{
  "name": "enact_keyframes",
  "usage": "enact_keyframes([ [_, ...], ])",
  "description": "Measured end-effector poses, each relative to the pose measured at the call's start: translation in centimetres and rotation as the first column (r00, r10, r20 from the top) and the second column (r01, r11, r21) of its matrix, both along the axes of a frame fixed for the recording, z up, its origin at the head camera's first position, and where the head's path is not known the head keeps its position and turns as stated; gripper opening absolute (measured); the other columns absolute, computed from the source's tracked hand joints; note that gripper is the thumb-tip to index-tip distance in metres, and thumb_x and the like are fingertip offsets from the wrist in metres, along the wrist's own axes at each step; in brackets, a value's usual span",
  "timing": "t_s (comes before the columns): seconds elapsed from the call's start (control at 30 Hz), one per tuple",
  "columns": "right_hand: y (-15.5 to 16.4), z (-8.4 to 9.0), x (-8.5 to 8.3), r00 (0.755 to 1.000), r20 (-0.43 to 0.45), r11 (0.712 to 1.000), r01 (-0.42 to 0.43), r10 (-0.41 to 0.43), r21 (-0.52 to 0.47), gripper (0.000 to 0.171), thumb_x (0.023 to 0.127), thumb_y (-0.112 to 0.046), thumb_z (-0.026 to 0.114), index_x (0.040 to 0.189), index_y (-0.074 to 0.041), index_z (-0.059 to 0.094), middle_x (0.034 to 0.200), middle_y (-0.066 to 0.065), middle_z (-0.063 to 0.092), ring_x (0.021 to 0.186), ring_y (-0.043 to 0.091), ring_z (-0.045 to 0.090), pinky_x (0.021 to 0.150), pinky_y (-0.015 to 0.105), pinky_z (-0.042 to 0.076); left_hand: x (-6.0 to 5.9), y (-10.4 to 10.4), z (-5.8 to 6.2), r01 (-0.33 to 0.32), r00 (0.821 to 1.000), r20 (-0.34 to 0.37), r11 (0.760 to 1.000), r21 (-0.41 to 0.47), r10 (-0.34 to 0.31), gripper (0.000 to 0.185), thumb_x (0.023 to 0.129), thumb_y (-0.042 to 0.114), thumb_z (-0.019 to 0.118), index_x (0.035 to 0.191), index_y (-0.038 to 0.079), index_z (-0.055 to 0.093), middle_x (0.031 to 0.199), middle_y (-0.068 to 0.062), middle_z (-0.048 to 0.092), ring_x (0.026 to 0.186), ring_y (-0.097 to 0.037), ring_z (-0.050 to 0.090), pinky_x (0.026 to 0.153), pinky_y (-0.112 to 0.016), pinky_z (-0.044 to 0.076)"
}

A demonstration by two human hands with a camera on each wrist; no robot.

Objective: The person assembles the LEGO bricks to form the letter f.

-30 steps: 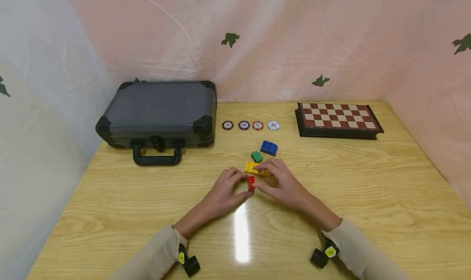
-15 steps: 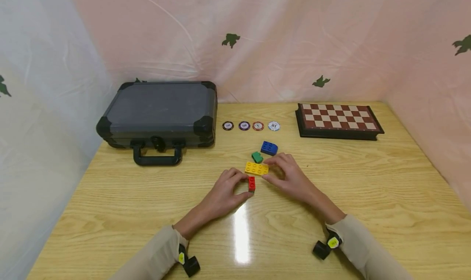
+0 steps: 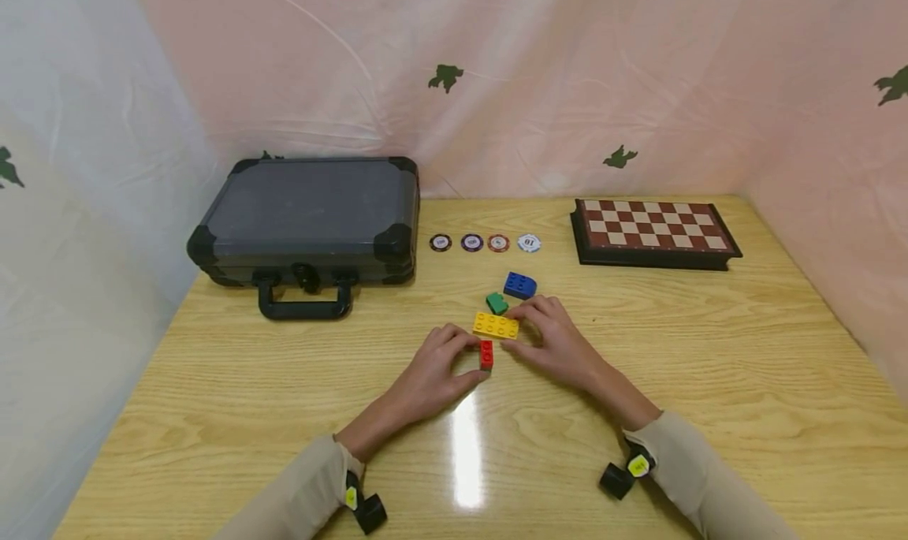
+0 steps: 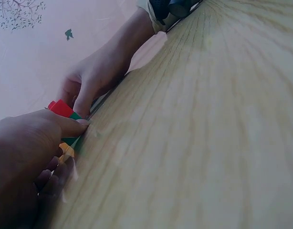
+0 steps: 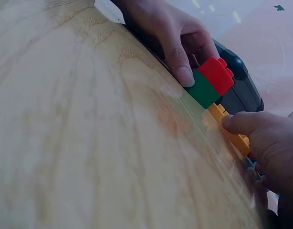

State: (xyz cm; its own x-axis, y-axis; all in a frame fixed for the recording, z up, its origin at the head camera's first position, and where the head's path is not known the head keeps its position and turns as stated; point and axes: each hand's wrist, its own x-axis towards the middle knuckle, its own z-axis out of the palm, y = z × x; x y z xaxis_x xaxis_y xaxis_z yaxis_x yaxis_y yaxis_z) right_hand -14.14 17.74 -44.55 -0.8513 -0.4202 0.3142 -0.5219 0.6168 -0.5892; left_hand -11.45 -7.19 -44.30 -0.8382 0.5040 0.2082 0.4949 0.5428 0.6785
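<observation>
My left hand [image 3: 436, 373] pinches a small stack between thumb and fingers: a red toy brick [image 5: 216, 75] on top of a green brick [image 5: 202, 89]. In the right wrist view the left thumb presses against the green lower brick. Just behind the stack a yellow brick [image 3: 496, 325] with two rows of studs lies flat on the table. My right hand [image 3: 556, 343] grips its right end, thumb on the near side and index finger on the far side. Another green brick [image 3: 496, 303] and a blue brick with a rounded end [image 3: 521, 285] lie beyond the yellow one.
Several poker chips [image 3: 471, 243] lie in a row behind the bricks. A dark grey case [image 3: 312, 209] with a black handle stands at the back left of the wooden table [image 3: 284, 398]. A folded chessboard [image 3: 654, 232] lies back right. Patterned cloth [image 3: 496, 130] hangs behind.
My right hand has let go of the red brick's top and moved back and right to the yellow brick, gripping its right end. The left hand stays on its stack.
</observation>
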Motion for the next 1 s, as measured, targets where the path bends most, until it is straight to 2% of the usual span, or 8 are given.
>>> enact_keyframes([
  [0.3, -0.3, 0.1, -0.1, 0.999, -0.033, 1.0, 0.011, -0.01, 0.02, 0.031, 0.091, -0.021, 0.082, 0.117, -0.006, 0.072, 0.116, 0.009, 0.061, 0.104, 0.027, 0.049, 0.089, 0.045, 0.043, 0.0, 0.0, 0.1, 0.0, 1.0, -0.004, 1.0, -0.009, 0.0, 0.04, 0.092, 0.026, 0.081, 0.125, 0.006, 0.07, 0.115, -0.005, 0.061, 0.105, -0.023, 0.053, 0.091, -0.042, 0.047],
  [0.53, -0.4, 0.1, 0.0, 1.0, -0.004, 1.0, 0.008, -0.008, 0.006, 0.031, 0.093, -0.019, 0.08, 0.119, -0.005, 0.07, 0.118, 0.009, 0.061, 0.106, 0.026, 0.049, 0.09, 0.046, 0.043, 0.0, 0.0, 0.0, 0.005, 1.0, -0.004, 1.0, -0.004, -0.005, 0.041, 0.092, 0.026, 0.081, 0.125, 0.006, 0.069, 0.115, -0.004, 0.06, 0.105, -0.022, 0.053, 0.091, -0.041, 0.047],
  [0.77, -0.2, 0.5, 0.3, 0.999, 0.042, 0.999, 0.012, -0.01, -0.052, 0.031, 0.094, -0.019, 0.08, 0.121, -0.006, 0.07, 0.12, 0.007, 0.062, 0.107, 0.025, 0.049, 0.092, 0.047, 0.043, 0.0, 0.1, 0.0, 0.008, 1.0, -0.008, 1.0, -0.005, -0.008, 0.041, 0.092, 0.027, 0.081, 0.125, 0.006, 0.069, 0.115, -0.004, 0.06, 0.106, -0.021, 0.053, 0.091, -0.041, 0.047],
  [1.0, 0.0, 1.4, 0.7, 0.999, 0.037, 0.998, -0.006, 0.008, -0.063, 0.032, 0.093, -0.013, 0.08, 0.122, -0.004, 0.069, 0.122, 0.008, 0.061, 0.11, 0.027, 0.048, 0.096, 0.049, 0.043, 0.0, 0.0, 0.0, 0.004, 1.0, -0.008, 1.0, -0.008, -0.004, 0.041, 0.092, 0.026, 0.082, 0.124, 0.005, 0.07, 0.115, -0.004, 0.06, 0.106, -0.022, 0.053, 0.091, -0.041, 0.047],
])
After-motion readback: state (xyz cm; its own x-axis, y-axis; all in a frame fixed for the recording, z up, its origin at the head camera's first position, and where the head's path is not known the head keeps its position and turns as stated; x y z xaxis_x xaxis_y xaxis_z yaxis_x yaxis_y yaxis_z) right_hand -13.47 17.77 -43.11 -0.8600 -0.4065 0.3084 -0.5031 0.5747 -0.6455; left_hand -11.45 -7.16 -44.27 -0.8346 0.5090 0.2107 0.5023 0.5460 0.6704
